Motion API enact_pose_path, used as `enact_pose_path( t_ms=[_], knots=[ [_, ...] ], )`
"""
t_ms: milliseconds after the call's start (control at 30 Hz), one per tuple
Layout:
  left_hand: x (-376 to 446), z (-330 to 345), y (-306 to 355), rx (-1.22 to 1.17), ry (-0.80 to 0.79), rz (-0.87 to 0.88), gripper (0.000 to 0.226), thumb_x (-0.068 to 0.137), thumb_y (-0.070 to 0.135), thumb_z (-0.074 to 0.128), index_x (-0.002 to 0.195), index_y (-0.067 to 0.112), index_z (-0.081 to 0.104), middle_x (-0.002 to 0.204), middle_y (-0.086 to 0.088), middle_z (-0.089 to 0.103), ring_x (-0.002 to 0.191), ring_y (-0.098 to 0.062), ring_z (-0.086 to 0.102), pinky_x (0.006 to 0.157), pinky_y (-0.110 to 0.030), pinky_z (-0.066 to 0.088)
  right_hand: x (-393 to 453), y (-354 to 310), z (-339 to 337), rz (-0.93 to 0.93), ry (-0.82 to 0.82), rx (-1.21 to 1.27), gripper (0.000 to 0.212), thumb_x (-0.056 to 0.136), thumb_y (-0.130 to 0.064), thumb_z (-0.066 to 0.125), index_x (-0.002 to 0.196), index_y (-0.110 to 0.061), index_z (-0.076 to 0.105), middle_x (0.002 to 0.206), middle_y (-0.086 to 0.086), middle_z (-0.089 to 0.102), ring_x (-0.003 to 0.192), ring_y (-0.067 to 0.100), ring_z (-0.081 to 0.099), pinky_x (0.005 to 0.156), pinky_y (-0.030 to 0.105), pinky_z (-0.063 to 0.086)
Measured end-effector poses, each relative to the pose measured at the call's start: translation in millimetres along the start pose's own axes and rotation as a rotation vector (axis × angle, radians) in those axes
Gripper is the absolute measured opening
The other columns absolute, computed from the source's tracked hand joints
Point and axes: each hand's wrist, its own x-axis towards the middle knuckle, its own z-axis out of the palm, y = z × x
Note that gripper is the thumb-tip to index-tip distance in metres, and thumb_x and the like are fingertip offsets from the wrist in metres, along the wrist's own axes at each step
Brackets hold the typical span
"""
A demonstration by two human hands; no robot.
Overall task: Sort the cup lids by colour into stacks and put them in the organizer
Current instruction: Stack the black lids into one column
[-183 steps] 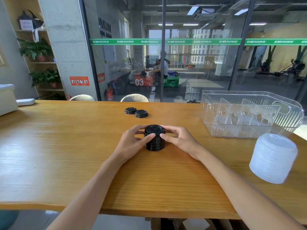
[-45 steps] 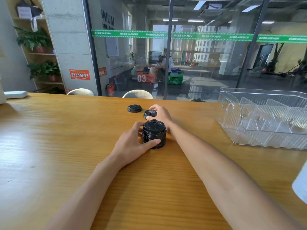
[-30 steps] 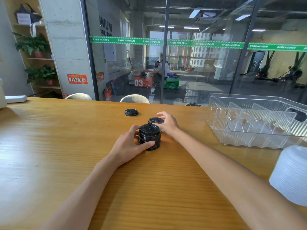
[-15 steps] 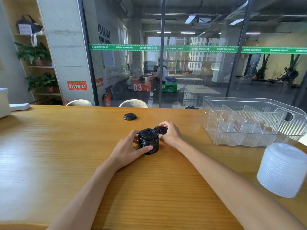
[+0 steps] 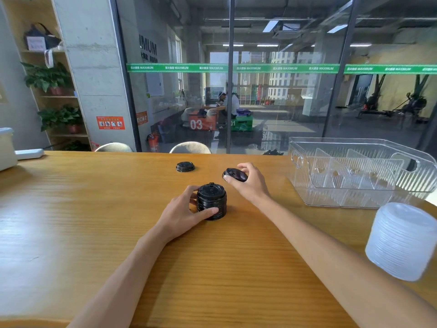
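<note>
One black lid (image 5: pixel 234 174) sits pinched in the right hand (image 5: pixel 250 183), above the table (image 5: pixel 71 221).

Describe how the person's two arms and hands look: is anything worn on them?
Both forearms are bare up to the frame edge; no sleeves show. The left hand and the right hand have no gloves, and no watch, ring or bracelet is visible on them.

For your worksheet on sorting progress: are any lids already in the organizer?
No, the organizer shows only bare dividers; both stacks stand on the table.
</note>
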Motion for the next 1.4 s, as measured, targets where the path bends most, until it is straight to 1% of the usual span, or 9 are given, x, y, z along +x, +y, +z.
enact_pose_path(
  t_ms=[200,400,533,667,833,1000,1133,1267,1400],
  knots=[
    [1,2,3,0.084,0.013,-0.020,0.098,0.073,0.088,0.072,0.150,0.033,0.046,0.132,0.012,0.070,0.118,-0.006,0.065,0.101,-0.044,0.058,-16,-23,-5,-0.040,0.008,0.080,0.069,0.082,-0.062,0.083,0.137,-0.025,0.061,0.131,-0.004,0.066,0.115,0.009,0.059,0.077,0.010,0.039],
    [0,16,16,0.195,0.075,-0.026,0.093,0.073,0.089,0.070,0.144,0.034,0.044,0.125,0.014,0.071,0.109,-0.011,0.069,0.092,-0.042,0.057,-34,-37,12,-0.115,0.013,-0.058,0.077,0.075,-0.078,0.078,0.131,-0.026,0.062,0.126,-0.006,0.066,0.123,0.015,0.059,0.094,0.039,0.056],
    [1,21,21,0.231,0.067,-0.018,0.089,0.074,0.089,0.068,0.134,0.026,0.046,0.125,0.012,0.070,0.107,-0.014,0.070,0.086,-0.042,0.059,-43,-39,22,-0.113,0.013,-0.176,0.078,0.074,-0.085,0.072,0.125,-0.027,0.060,0.122,-0.011,0.060,0.122,0.011,0.052,0.084,0.037,0.054],
    [-1,21,23,0.225,0.062,-0.016,0.095,0.067,0.094,0.059,0.132,0.025,0.046,0.126,0.011,0.071,0.106,-0.013,0.070,0.085,-0.043,0.061,-50,-36,23,-0.098,0.034,-0.180,0.080,0.071,-0.089,0.069,0.122,-0.028,0.061,0.118,-0.011,0.057,0.121,0.009,0.050,0.084,0.039,0.057],
    [0,21,21,0.242,0.067,-0.010,0.083,0.071,0.091,0.061,0.126,0.030,0.045,0.119,0.009,0.073,0.101,-0.015,0.071,0.082,-0.043,0.060,-62,-33,19,-0.074,-0.002,-0.149,0.085,0.071,-0.096,0.057,0.124,-0.030,0.061,0.116,-0.014,0.052,0.118,0.005,0.047,0.084,0.034,0.053],
    [-2,21,22,0.214,0.078,0.001,0.101,0.068,0.099,0.057,0.142,0.033,0.042,0.128,0.014,0.070,0.110,-0.010,0.069,0.086,-0.039,0.058,-73,-26,11,-0.070,-0.064,-0.006,0.072,0.096,-0.073,0.046,0.146,-0.022,0.061,0.134,-0.009,0.056,0.135,0.009,0.045,0.106,0.036,0.045],
    [0,22,21,0.209,0.079,-0.006,0.094,0.073,0.095,0.065,0.142,0.033,0.043,0.129,0.012,0.071,0.113,-0.011,0.068,0.092,-0.043,0.059,-78,-20,0,-0.056,-0.107,0.037,0.071,0.093,-0.051,0.049,0.154,-0.018,0.055,0.150,-0.007,0.057,0.144,0.010,0.042,0.114,0.031,0.036],
    [0,22,21,0.193,0.076,-0.013,0.093,0.074,0.094,0.066,0.142,0.035,0.043,0.129,0.013,0.070,0.115,-0.011,0.067,0.092,-0.043,0.059,-78,-13,-3,-0.064,-0.046,0.077,0.056,0.097,-0.046,0.070,0.146,-0.020,0.063,0.142,-0.008,0.064,0.134,0.010,0.052,0.109,0.029,0.042],
    [1,22,20,0.166,0.070,-0.019,0.091,0.076,0.088,0.071,0.143,0.033,0.044,0.127,0.013,0.069,0.113,-0.009,0.067,0.093,-0.043,0.059,-79,-10,-2,-0.059,-0.020,0.109,0.060,0.091,-0.050,0.080,0.140,-0.020,0.066,0.128,-0.012,0.064,0.124,0.011,0.058,0.107,0.035,0.050]
  ],
)
